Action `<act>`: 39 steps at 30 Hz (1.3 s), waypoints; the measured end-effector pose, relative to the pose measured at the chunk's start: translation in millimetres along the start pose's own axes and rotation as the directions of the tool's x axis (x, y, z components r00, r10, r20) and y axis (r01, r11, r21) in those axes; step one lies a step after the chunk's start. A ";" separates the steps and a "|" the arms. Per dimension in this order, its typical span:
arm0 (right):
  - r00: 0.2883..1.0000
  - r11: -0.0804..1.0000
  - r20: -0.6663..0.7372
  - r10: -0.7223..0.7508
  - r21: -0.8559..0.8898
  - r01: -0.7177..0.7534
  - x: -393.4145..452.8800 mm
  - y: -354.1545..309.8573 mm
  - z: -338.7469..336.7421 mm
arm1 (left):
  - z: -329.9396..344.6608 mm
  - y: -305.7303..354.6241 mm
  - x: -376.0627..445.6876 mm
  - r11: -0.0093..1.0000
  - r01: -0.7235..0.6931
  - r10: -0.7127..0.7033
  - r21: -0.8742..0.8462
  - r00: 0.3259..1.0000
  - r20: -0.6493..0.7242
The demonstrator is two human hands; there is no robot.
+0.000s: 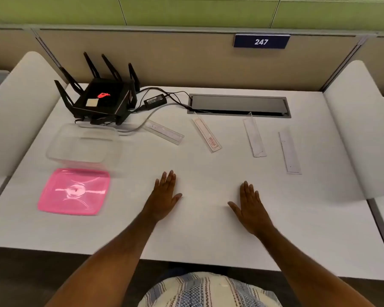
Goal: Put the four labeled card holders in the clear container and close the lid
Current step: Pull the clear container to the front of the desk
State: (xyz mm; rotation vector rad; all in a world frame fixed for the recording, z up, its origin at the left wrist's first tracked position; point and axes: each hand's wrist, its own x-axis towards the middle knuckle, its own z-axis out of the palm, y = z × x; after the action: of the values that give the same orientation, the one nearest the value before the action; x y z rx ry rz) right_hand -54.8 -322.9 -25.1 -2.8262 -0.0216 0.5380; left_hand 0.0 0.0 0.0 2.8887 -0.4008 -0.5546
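Right now both my palms lie flat on the white desk (197, 235), fingers straight and together, holding nothing: my left hand (163, 199) sits toward the middle, my right hand (251, 208) just beside it, the two apart. Off to my left the clear container (84, 144) stands open and nothing lies in it that I can see, and its pink lid (74, 191) lies flat on the desk just in front of it, nearer to me. The four card holders lie spread in a row across the far half of the desk, well apart from the container: the first holder (164, 131) near a grey cable, the red-printed holder (207, 134) next to it, the third holder (254, 138) below the cable tray (238, 105), and the fourth holder (289, 152) furthest right. A black router (102, 98) with upright antennas stands behind the container, its power brick (155, 100) beside it. A sign reading 247 (261, 41) hangs on the partition
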 end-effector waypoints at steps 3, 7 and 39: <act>1.000 1.000 0.015 0.019 0.022 -0.019 -3.2 1.7 2.9 | 6.4 -2.4 -6.0 0.999 0.039 -0.039 -0.010 0.998 0.045; 1.000 1.000 0.016 0.002 0.006 -0.003 -3.9 3.7 4.5 | 12.5 -3.3 -10.5 0.999 0.043 -0.043 0.005 0.997 0.057; 0.954 0.965 -0.204 -0.219 0.097 0.242 107.8 -177.0 -31.8 | -77.8 -104.9 29.6 0.953 0.038 -0.178 -0.300 0.873 -0.455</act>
State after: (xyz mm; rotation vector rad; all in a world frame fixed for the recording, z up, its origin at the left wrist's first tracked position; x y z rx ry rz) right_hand 63.2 -153.3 10.7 -2.6941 -0.2696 0.2060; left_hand 80.4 100.0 38.5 2.6471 -0.0718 0.0995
